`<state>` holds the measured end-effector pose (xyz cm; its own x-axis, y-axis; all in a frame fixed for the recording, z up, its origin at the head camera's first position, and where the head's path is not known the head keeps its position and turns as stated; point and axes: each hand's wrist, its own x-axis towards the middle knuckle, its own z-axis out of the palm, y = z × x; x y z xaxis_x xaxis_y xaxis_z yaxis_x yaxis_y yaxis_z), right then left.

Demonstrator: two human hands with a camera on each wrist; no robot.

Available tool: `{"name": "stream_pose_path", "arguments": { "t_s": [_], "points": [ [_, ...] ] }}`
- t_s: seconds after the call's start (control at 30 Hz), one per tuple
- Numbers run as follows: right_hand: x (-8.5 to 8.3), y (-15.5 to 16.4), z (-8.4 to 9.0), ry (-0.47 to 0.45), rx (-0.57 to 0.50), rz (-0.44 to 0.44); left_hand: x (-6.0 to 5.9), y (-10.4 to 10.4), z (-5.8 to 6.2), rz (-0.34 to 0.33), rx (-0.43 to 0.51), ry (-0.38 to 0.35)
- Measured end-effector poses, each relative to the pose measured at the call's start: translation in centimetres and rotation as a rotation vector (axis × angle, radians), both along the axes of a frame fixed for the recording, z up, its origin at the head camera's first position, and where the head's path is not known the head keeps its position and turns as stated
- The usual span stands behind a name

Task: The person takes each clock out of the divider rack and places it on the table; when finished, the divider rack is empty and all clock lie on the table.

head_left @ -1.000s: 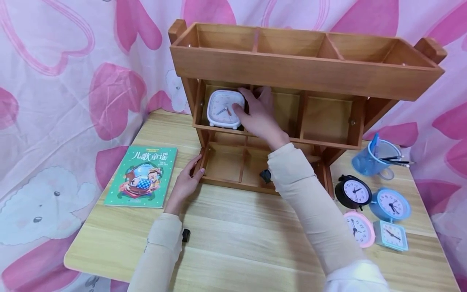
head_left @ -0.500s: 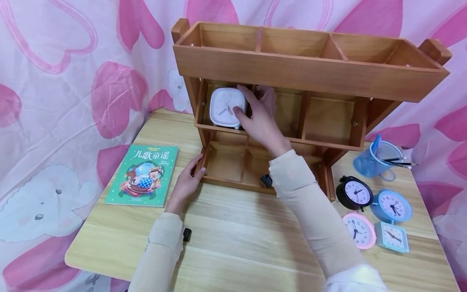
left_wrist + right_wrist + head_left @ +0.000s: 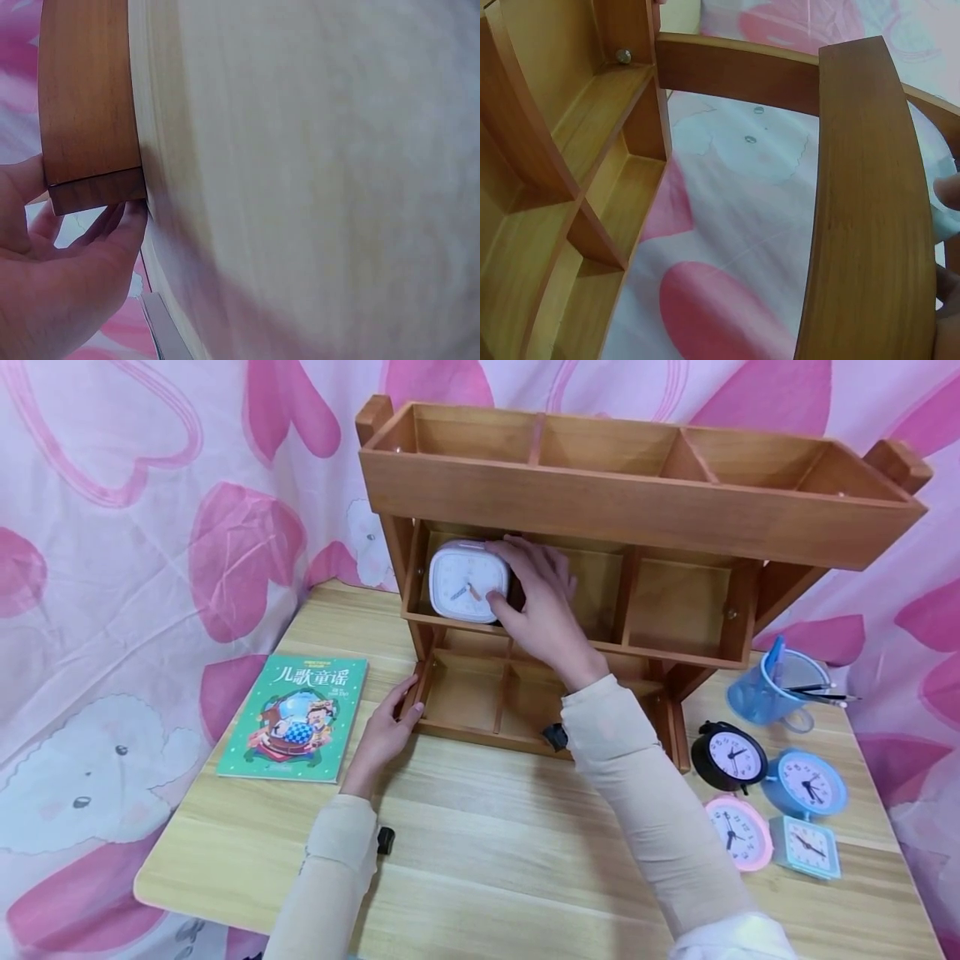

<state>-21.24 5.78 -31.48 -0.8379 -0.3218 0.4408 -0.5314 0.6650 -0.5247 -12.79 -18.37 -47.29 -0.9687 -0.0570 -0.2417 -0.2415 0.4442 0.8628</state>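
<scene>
A white square alarm clock stands in the left compartment of the middle tier of a brown wooden shelf. My right hand holds the clock's right side, thumb on its front edge and index finger by the top corner; the other fingers lie behind, partly hidden. In the right wrist view a wooden board hides most of the clock. My left hand grips the left end of the bottom tier. Seen from the left wrist, the fingers and thumb of that hand are around the wooden end piece.
Right of the shelf lie a black clock, a round blue clock, a pink clock and a square light-blue clock. A blue mesh pen cup stands behind them. A green book lies at left.
The clock has tilted back a little, so more of its top shows. My right thumb has slid towards the clock's right edge. The left hand keeps its place on the shelf.
</scene>
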Motion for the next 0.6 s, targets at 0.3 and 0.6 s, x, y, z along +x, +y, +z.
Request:
{"name": "stream_pose_path", "arguments": {
  "t_s": [0.3, 0.6],
  "points": [
    [-0.10, -0.13, 0.52, -0.055, -0.060, 0.031, 0.10, -0.21, -0.08, 0.002, -0.002, 0.004],
    [-0.19, -0.42, 1.00, -0.113, -0.424, 0.026, -0.08, -0.18, -0.31, -0.004, 0.014, 0.016]
  ]
}}
